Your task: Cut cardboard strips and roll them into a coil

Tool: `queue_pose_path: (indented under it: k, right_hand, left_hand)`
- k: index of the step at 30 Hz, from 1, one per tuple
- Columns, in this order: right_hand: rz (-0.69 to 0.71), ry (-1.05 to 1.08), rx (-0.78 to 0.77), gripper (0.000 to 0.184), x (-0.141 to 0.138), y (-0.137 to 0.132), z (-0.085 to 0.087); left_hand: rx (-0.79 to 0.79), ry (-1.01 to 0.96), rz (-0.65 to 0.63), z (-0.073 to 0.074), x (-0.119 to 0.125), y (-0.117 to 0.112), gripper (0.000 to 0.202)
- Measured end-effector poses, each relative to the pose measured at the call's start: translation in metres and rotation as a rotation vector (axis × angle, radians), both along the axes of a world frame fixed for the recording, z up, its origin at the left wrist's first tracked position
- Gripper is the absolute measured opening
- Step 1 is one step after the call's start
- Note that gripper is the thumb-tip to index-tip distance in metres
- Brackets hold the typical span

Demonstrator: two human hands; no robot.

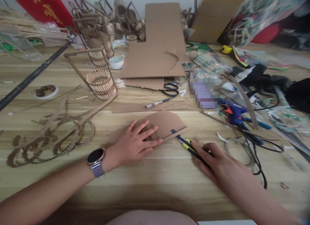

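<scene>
My left hand [135,141] lies flat with fingers spread on a piece of brown cardboard [167,121] that has dark printing on it. A watch is on that wrist. In my right hand [215,163] is a black and yellow utility knife [189,145]. Its blade is out and rests at the cardboard's lower right edge, pointing up and left. Just beyond the cardboard lie a pen [160,102] and a flat cardboard strip [128,108]. The part of the cardboard under my left palm is hidden.
Cut cardboard strips [72,131] curl at the left, beside a small slatted basket [100,82]. Black-handled scissors [170,88] lie under a large cardboard sheet [155,53]. At the right are a blue glue gun [233,112] with its cable and a roll of clear tape [239,150].
</scene>
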State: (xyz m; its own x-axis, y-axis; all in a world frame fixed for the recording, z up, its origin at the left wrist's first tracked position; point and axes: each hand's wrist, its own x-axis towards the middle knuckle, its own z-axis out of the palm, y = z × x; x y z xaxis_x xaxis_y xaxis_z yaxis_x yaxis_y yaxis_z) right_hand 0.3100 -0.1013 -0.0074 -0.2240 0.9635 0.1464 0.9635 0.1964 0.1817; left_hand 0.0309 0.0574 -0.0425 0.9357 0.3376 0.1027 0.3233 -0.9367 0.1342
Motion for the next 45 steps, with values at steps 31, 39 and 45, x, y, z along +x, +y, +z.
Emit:
queue_pose_path:
  k: [31, 39, 45]
  right_hand:
    - [-0.093, 0.137, -0.140, 0.042, 0.031, 0.025, -0.006]
    - [-0.036, -0.054, -0.109, 0.046, 0.029, 0.025, 0.001]
    - [0.012, -0.041, -0.080, 0.048, 0.024, 0.023, 0.004]
  left_hand:
    - [-0.021, -0.003, -0.060, 0.000, 0.002, -0.013, 0.049]
    - [-0.029, -0.004, -0.042, -0.001, 0.003, -0.015, 0.047]
    - [-0.033, -0.016, -0.037, -0.001, 0.003, -0.015, 0.046]
